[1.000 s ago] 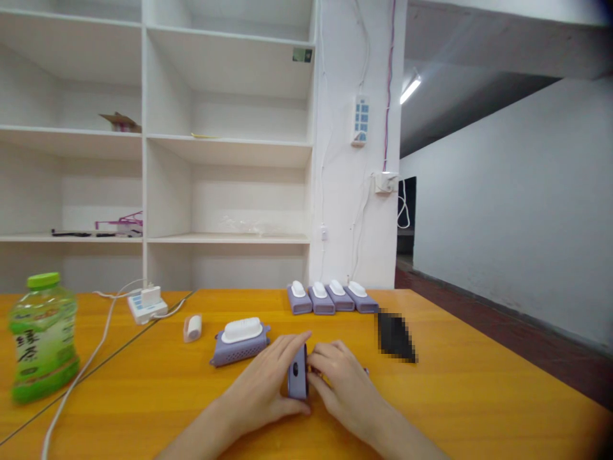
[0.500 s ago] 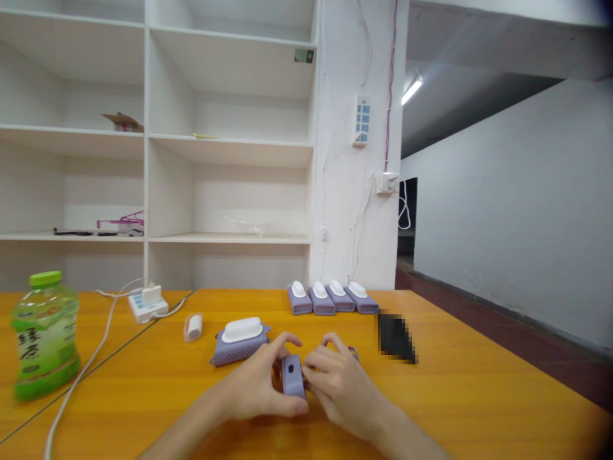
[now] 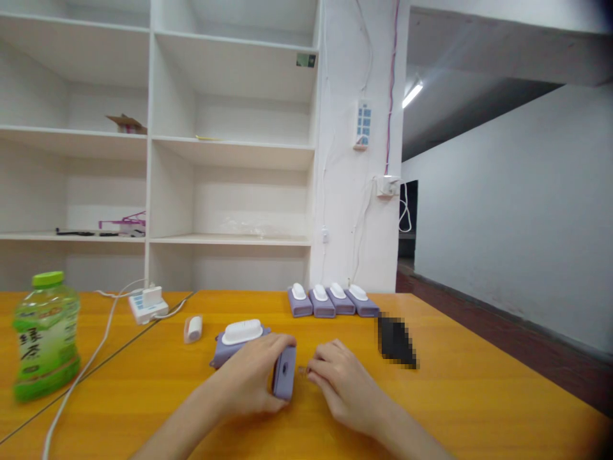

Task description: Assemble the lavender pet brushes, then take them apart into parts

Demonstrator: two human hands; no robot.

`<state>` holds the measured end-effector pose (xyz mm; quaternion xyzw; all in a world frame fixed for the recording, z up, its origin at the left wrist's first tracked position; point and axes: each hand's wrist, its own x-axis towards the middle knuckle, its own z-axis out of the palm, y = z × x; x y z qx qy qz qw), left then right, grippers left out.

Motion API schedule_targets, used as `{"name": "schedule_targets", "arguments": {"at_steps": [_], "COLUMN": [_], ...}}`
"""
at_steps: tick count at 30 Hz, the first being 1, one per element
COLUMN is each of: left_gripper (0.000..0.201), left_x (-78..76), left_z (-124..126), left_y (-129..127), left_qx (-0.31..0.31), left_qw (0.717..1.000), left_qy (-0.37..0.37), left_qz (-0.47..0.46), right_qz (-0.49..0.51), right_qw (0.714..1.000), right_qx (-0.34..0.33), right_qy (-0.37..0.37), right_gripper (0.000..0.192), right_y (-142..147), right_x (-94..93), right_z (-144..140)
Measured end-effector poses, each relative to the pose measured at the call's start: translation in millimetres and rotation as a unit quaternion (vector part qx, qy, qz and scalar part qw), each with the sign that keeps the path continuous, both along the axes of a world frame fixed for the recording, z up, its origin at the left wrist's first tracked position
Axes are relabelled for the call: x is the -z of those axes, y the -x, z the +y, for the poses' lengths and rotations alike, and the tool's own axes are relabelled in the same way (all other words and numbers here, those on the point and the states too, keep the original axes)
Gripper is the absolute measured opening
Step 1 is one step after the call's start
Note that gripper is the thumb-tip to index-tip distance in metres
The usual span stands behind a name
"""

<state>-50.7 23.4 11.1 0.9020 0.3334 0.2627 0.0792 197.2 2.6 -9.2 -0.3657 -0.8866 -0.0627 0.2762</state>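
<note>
Your left hand (image 3: 256,370) grips the held case (image 3: 286,378), a purple unit, with the fingers around its upper end and the thumb at its lower end; these fingers are spread only as far as the case requires. The case is near the front middle of the worktop (image 3: 460,396), turned so that a narrow face with a dark hole shows; whether its lower edge touches the worktop cannot be told. Your right hand (image 3: 347,386) is just to the right of the case and apart from it, its fingers narrowed to a pinch on a small piece (image 3: 302,370), which projects toward the case and is too small to identify. Directly behind your left hand, and partly covered by it, lies the lidded case (image 3: 230,352), purple with a white top (image 3: 242,331). Farther back, the four cases (image 3: 324,310) sit side by side, each purple and bearing a white part. To their front right lies a black item (image 3: 396,343), obscured by pixelation. Left of the lidded case, locate the white roll (image 3: 194,328), then the power strip (image 3: 142,311) with its plug (image 3: 152,294), and the green bottle (image 3: 46,348) standing upright at the far left, behind the white cable (image 3: 89,365)
</note>
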Motion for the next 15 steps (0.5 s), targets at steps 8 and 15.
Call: {"name": "schedule_targets", "arguments": {"at_steps": [8, 15], "left_gripper": [0.073, 0.102], "left_x": [-28.9, -19.5], "left_z": [29, 82], "left_y": [49, 136], "left_qx": [-0.197, -0.415], "left_qw": [0.964, 0.853], "left_qy": [-0.126, -0.167], "left_qz": [-0.122, -0.269], "right_qz": [0.042, 0.027], "right_qw": [0.997, 0.998], "right_qx": [0.047, 0.028], "right_qy": [0.042, 0.051], "right_gripper": [0.018, 0.019], "right_y": [-15, -6], "right_x": [-1.0, 2.2], "right_z": [12, 4]}}
